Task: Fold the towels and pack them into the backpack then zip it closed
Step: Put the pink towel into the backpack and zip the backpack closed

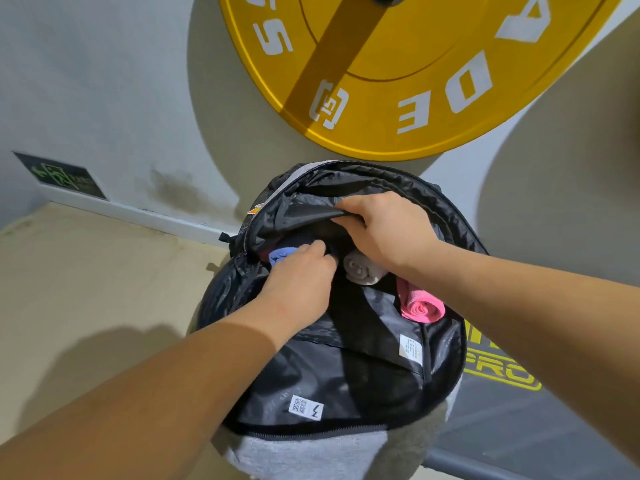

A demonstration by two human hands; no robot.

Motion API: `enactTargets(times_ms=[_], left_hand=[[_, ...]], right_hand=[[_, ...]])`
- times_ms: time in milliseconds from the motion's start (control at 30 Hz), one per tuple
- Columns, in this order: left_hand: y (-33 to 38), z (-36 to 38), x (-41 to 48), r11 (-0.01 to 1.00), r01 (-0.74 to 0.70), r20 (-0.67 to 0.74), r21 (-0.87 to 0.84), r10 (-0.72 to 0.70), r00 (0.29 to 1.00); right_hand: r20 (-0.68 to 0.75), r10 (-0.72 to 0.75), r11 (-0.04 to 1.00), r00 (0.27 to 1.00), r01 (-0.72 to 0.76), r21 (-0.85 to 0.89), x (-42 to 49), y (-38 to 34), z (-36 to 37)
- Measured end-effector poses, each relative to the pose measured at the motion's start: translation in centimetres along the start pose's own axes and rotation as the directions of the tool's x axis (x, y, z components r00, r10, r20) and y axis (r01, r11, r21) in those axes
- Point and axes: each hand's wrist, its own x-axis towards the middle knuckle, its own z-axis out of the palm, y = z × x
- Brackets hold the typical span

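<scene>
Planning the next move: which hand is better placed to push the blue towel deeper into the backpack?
Left: the left hand holds the blue towel; the right hand grips the black lining flap.

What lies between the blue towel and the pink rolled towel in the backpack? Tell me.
The head view shows a grey rolled towel between the blue towel and the pink rolled towel, against the black lining of the backpack.
</scene>
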Motion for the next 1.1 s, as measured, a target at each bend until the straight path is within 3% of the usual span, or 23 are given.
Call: enactTargets(times_ms=[167,300,467,567,733,833,967,1100], left_hand=[[0.6,1.7,3.4,0.986,0.164,0.3,0.041,-0.169,0.939],[1.1,1.9,4.7,0.957,0.281,0.21,-0.065,-0.262,0.942],[2.0,2.3,5.6,0.866,0.448,0.172,-0.22,-0.418,0.892],[1.5,3.4,4.5,0.847,0.384,0.04,-0.368,-0.398,0.916],[0.3,3.9,1.8,0.853,0.135,-0.139,-0.504,-0.235,0.962],[-0.2,3.6,1.6,0.696,0.147,-0.111,-0.703,-0.311,0.944],[0.2,2.7,1.9,0.51,0.276,0.039,-0.815,-0.426,0.904],[2.5,2.8,2.7,0.17,0.333,0.223,-0.928,-0.462,0.858]], right_hand=[[-0.085,0.006,0.999,0.996,-0.009,-0.033,0.8,0.9,-0.3],[-0.133,0.017,0.999,0.991,-0.023,-0.04,1.8,2.5,-0.5],[-0.113,0.12,0.988,0.986,-0.107,0.115,2.4,2.6,-0.1],[-0.091,0.13,0.983,0.987,-0.117,0.139,2.3,2.9,-0.2],[-0.089,0.134,0.984,0.987,-0.122,0.127,2.3,2.9,-0.1],[-0.091,0.174,0.975,0.98,-0.159,0.153,2.2,2.7,0.1],[-0.089,0.148,0.977,0.985,-0.132,0.169,2.0,2.6,0.0],[-0.064,-0.034,0.987,0.997,0.043,0.153,1.6,3.5,-0.5]])
